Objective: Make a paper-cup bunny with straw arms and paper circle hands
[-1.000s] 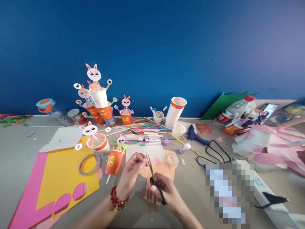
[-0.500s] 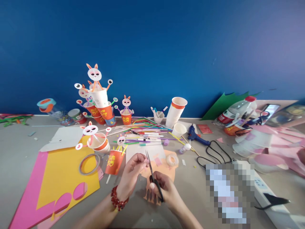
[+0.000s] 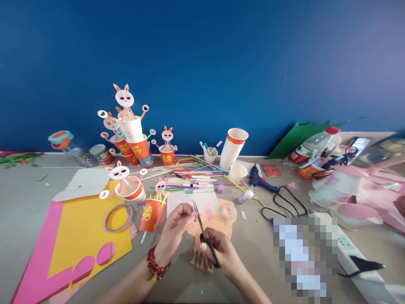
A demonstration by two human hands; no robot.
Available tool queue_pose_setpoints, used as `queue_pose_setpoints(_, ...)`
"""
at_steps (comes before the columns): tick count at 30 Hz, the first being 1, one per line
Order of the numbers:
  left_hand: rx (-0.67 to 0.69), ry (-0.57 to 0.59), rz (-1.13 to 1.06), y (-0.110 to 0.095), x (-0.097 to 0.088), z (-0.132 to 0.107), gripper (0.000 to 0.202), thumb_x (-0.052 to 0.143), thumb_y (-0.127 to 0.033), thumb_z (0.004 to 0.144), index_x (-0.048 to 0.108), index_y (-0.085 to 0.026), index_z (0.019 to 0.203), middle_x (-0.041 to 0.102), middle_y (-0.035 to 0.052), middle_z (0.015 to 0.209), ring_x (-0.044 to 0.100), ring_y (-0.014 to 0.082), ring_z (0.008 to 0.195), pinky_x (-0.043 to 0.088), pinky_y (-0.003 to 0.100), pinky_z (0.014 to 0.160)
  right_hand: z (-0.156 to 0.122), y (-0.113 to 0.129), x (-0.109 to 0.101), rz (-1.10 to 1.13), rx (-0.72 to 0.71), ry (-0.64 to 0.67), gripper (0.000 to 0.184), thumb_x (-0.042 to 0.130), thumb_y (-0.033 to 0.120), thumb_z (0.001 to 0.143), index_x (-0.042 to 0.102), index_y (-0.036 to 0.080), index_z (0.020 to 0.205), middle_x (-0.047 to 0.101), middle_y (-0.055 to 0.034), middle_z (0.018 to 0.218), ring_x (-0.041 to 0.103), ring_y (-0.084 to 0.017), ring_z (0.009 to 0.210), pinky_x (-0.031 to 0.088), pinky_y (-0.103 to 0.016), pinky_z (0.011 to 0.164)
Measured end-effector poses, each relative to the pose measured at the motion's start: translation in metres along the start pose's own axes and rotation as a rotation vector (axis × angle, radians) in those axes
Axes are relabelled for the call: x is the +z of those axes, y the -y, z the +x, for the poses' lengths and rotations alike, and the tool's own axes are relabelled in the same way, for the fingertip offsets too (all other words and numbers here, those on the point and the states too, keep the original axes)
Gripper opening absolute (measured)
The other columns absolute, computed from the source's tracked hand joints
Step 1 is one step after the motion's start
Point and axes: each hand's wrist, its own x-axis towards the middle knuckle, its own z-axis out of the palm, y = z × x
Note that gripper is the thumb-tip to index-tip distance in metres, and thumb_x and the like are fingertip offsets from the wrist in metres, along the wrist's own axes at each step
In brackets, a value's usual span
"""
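My left hand (image 3: 177, 228), with a red bead bracelet (image 3: 157, 262) at its wrist, pinches a small pink paper piece (image 3: 191, 218). Black-handled scissors (image 3: 203, 230) are gripped in my right hand (image 3: 219, 249), their blades pointing up and away beside the pink piece. The blades look nearly closed, and I cannot tell whether they touch the paper. Under my hands lies an orange paper sheet (image 3: 221, 230) with cut edges. A roll of clear tape (image 3: 228, 212) rests on it. Left of my left hand, a red paper cup (image 3: 150, 216) carries a small rabbit face (image 3: 160, 185).
Yellow paper (image 3: 95, 219) with a tape roll (image 3: 118, 218) lies left. More rabbit cups (image 3: 133, 128) are stacked behind. Pens (image 3: 196, 179) spread across the middle. A blue glue gun (image 3: 261, 179) with its cable and a white power strip (image 3: 351, 253) are at the right.
Both hands stay almost in place. My right hand and the scissors have shifted very slightly to the right. The pink piece remains in my left fingers.
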Motion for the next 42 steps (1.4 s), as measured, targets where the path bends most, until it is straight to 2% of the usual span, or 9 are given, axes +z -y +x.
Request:
queue_pose_setpoints(7,0.031,0.015,0.01,0.001,-0.002,0.002,0.011,0.061,-0.022,0.087,0.057,-0.018,0.078,0.054,0.0014,0.082,0.049,0.0153,0.081,0.039,0.026,0.077,-0.001,0.002,-0.004,0.017,0.027,0.014,0.053,0.074,0.063,0.07,0.042,0.021,0.065,0.043,0.0078,0.051,0.04,-0.006,0.04,0.036,-0.017,0.039)
queue_pose_setpoints(15,0.029,0.047,0.003,-0.004,-0.004,0.002,0.012,0.06,-0.019,0.088,0.056,-0.018,0.077,0.054,-0.0001,0.081,0.049,0.0132,0.078,0.039,0.023,0.073,-0.001,0.001,-0.009,-0.018,0.04,0.011,0.052,0.076,0.061,0.069,0.042,0.021,0.065,0.044,0.0082,0.047,0.041,-0.006,0.037,0.031,-0.018,0.039)
queue_pose_setpoints(27,0.056,0.035,0.039,-0.006,-0.006,0.004,0.012,0.062,-0.022,0.087,0.057,-0.018,0.077,0.055,0.0001,0.079,0.05,0.0137,0.078,0.04,0.024,0.073,-0.002,0.006,-0.01,-0.072,0.031,0.008,0.052,0.076,0.059,0.069,0.042,0.021,0.065,0.043,0.0086,0.049,0.039,-0.006,0.039,0.026,-0.018,0.04)
queue_pose_setpoints(38,0.01,0.064,0.078,-0.008,-0.009,0.004,0.016,0.063,-0.027,0.087,0.055,-0.018,0.076,0.057,0.0012,0.078,0.052,0.0146,0.076,0.04,0.026,0.071,-0.003,0.008,-0.012,-0.078,0.06,-0.019,0.053,0.075,0.061,0.068,0.04,0.022,0.059,0.044,0.0082,0.042,0.04,-0.008,0.036,0.029,-0.02,0.039)
queue_pose_setpoints(42,-0.023,0.055,0.096,-0.009,-0.008,0.003,0.018,0.066,-0.028,0.085,0.055,-0.017,0.075,0.058,0.0018,0.08,0.051,0.0139,0.074,0.04,0.025,0.069,0.0,0.016,-0.012,-0.049,-0.016,-0.074,0.047,0.074,0.058,0.071,0.046,0.021,0.064,0.051,0.0055,0.05,0.045,-0.009,0.043,0.035,-0.021,0.044)
